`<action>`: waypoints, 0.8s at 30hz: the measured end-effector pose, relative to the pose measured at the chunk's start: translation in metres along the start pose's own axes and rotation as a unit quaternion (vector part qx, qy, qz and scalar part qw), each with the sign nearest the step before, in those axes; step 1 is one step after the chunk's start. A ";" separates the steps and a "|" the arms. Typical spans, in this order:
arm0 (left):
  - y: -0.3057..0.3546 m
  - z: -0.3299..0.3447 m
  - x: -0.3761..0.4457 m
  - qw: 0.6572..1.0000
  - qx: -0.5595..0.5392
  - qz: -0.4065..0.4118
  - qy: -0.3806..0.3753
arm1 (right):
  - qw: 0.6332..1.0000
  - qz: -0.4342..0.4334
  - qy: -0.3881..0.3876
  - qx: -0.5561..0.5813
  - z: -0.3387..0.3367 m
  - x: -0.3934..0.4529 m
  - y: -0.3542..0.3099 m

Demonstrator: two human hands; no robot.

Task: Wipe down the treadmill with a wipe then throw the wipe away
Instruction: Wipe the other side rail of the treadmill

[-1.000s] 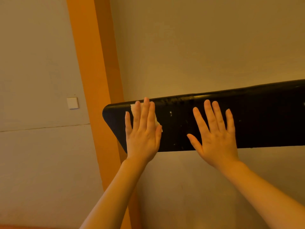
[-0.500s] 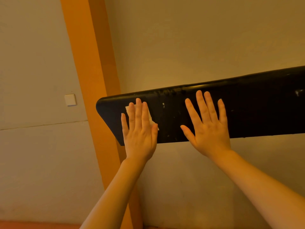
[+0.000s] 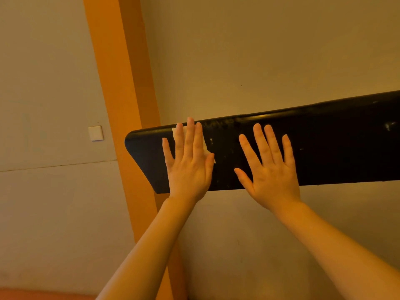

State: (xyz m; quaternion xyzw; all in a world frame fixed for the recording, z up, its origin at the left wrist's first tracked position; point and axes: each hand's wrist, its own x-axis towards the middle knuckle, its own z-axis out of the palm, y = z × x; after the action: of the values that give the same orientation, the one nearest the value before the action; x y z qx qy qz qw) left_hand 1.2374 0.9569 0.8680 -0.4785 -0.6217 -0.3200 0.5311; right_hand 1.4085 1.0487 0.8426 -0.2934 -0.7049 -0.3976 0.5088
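A long black treadmill panel (image 3: 335, 144) runs across the view, tilted up to the right, with pale smears on it. My left hand (image 3: 188, 167) lies flat near its left end and presses a white wipe (image 3: 207, 150) against the surface. Only the wipe's edges show beside my fingers and thumb. My right hand (image 3: 270, 172) rests flat on the panel just to the right, fingers spread, holding nothing.
Behind the panel is a beige wall (image 3: 259, 50). An orange pillar (image 3: 121, 94) runs from top to bottom at the panel's left end. A white wall switch (image 3: 95, 133) sits left of the pillar. A strip of reddish floor shows at the bottom left.
My left hand has slid the wipe up the panel, so its fingertips now reach the top edge. My right hand stays planted in the same spot.
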 end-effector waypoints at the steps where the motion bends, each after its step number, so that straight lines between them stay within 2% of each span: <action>1: 0.002 0.000 0.001 1.000 -0.004 -0.007 -0.001 | 1.000 0.000 0.000 0.000 0.000 0.000 0.000; 3: 0.005 0.001 -0.007 1.000 -0.004 -0.002 -0.011 | 1.000 0.001 -0.001 0.001 0.000 -0.001 0.000; 10: -0.008 0.004 -0.035 0.994 0.051 0.092 -0.037 | 1.000 0.001 -0.002 0.000 0.000 -0.001 0.000; 16: -0.004 -0.001 0.003 0.998 0.054 0.041 0.004 | 1.000 0.000 -0.005 -0.007 0.001 -0.002 0.000; 24: -0.003 -0.006 0.022 0.996 0.051 0.068 0.013 | 1.000 0.003 -0.004 0.012 -0.003 0.000 0.000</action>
State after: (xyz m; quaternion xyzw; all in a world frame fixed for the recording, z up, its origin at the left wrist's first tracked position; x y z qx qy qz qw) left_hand 1.2376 0.9559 0.8910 -0.4880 -0.5962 -0.2569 0.5834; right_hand 1.4105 1.0459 0.8433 -0.2913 -0.7107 -0.3866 0.5105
